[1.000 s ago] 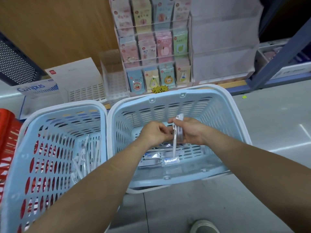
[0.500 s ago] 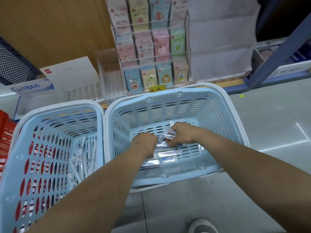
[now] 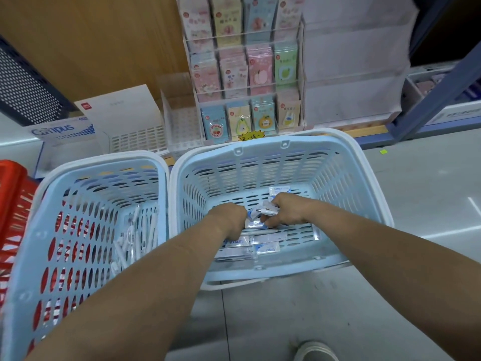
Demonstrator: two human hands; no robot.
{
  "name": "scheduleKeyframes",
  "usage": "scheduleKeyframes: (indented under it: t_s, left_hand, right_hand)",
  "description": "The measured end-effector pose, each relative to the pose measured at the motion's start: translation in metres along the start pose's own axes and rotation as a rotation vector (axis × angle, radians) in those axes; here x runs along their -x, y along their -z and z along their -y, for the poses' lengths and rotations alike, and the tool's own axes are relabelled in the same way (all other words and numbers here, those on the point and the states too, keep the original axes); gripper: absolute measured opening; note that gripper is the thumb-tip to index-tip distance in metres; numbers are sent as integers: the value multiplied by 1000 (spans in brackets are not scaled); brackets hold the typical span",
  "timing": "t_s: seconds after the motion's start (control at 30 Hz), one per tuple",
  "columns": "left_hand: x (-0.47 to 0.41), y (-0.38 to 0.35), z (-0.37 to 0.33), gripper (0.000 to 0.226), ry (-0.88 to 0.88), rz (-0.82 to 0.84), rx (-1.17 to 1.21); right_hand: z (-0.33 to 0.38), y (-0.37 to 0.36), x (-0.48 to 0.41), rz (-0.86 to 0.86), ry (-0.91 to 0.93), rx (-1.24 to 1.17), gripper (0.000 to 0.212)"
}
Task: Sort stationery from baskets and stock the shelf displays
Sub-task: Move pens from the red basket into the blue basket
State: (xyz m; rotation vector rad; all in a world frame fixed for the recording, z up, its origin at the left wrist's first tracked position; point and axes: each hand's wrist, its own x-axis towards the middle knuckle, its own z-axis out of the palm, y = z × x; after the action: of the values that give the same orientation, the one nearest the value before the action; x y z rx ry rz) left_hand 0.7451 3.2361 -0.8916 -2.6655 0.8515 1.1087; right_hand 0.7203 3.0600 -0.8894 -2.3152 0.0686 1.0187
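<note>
**Head view.** Two pale-blue baskets stand rim to rim on a grey floor. The right basket is near frame centre and the left basket is at its 9 o'clock. Both forearms enter from 6 o'clock and reach down into the right basket.

**Hands.** The right hand has its fingers curled round a slim white packet, which it holds just above the basket floor. The left hand, at 9 o'clock of the right hand and close beside it, is knuckles-up with its fingers bent down among the packets. Whether it grips one cannot be told.

**Stock.**
- Flat packets, some printed "Campus", lie on the floor of the right basket. Most are at 6 o'clock of the hands.
- One more, the far packet, lies at 12 o'clock of the right hand.
- The left basket holds slim white pens leaning in its right-hand corner.

**Surroundings.**
- A red basket touches the left basket at its 9 o'clock.
- At 12 o'clock of the right basket stands a tiered clear rack filled with pastel cards.
- An unfilled clear rack is at 3 o'clock of the first rack, and a clear tray is at its 8 o'clock.
- A white box and a Campus box lie further toward 9 o'clock.
- A blue post rises at 2 o'clock of the frame.
- A shoe shows at 5 o'clock of the frame.
</note>
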Motion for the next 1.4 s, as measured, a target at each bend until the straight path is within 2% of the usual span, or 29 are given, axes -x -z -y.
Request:
scheduleKeyframes:
  t_s: [0.13, 0.27, 0.47, 0.53, 0.63, 0.73, 0.83, 0.97, 1.07, 1.2, 1.27, 1.33, 1.4]
  left_hand:
    - [1, -1, -1, 16, -3, 14, 1]
    - [2, 0, -2, 25, 20, 54, 59]
    - [14, 10, -3, 17, 51, 266, 69]
    - [15, 9, -4, 12, 55, 305, 70]
    - [15, 8, -3, 10, 44, 261, 75]
    - [14, 7, 1, 29, 39, 149, 73]
    - [13, 5, 1, 30, 13, 164, 83]
    - [14, -4, -3, 28, -37, 280, 81]
    - [12, -4, -3, 26, -6, 300, 244]
    - [16, -4, -8, 31, 16, 361, 364]
    - [20, -4, -10, 33, 24, 361, 386]
    - [22, -3, -11, 33, 49, 326, 443]
    - [23, -4, -10, 34, 86, 261, 525]
  right_hand:
    - [1, -3, -1, -18, 38, 107, 23]
    - [4, -8, 0, -46, 69, 248, 26]
    - [12, -6, 5, -26, 82, 443, 25]
    - [11, -6, 4, 54, 31, 379, 25]
    - [6, -4, 2, 163, -47, 176, 25]
    - [5, 1, 4, 215, -45, 87, 16]
    - [9, 1, 6, 221, -24, 185, 19]
    - [13, -2, 4, 199, -19, 327, 37]
    - [16, -4, 5, 189, -7, 418, 40]
    - [12, -10, 5, 243, -45, 257, 37]
    - [11, -14, 7, 247, -46, 253, 46]
    - [11, -19, 8, 217, -45, 276, 59]
    - [9, -22, 7, 190, -42, 255, 54]
